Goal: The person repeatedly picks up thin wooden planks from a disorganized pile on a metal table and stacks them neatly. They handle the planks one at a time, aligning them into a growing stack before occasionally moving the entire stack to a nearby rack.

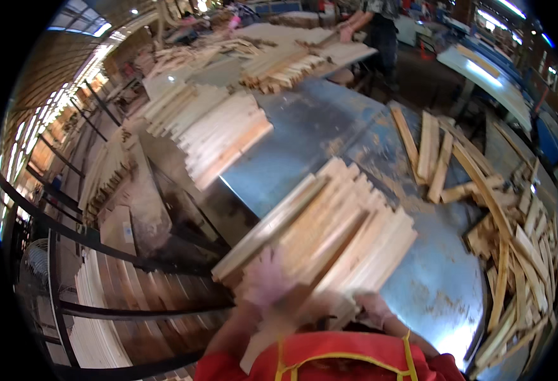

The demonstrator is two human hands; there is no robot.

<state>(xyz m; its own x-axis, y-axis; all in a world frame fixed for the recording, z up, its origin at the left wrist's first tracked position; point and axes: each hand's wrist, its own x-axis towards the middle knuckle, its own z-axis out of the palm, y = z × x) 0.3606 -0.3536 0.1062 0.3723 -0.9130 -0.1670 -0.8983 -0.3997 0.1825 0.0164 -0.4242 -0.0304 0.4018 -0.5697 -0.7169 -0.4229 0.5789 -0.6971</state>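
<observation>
In front of me a row of pale wooden strips lies side by side, slanting across the metal tabletop. My left hand rests on the near left part of the row, fingers stretched out, though motion blurs it. One strip at the row's left side sits slightly raised and apart from the others. My right hand is at the near right end of the strips, touching or very close to them; its fingers are too smeared to read.
Another row of strips lies farther off to the left. Loose offcuts pile up along the right side. Stacked boards stand behind a dark metal frame at lower left. Across the table a person stands by more wood.
</observation>
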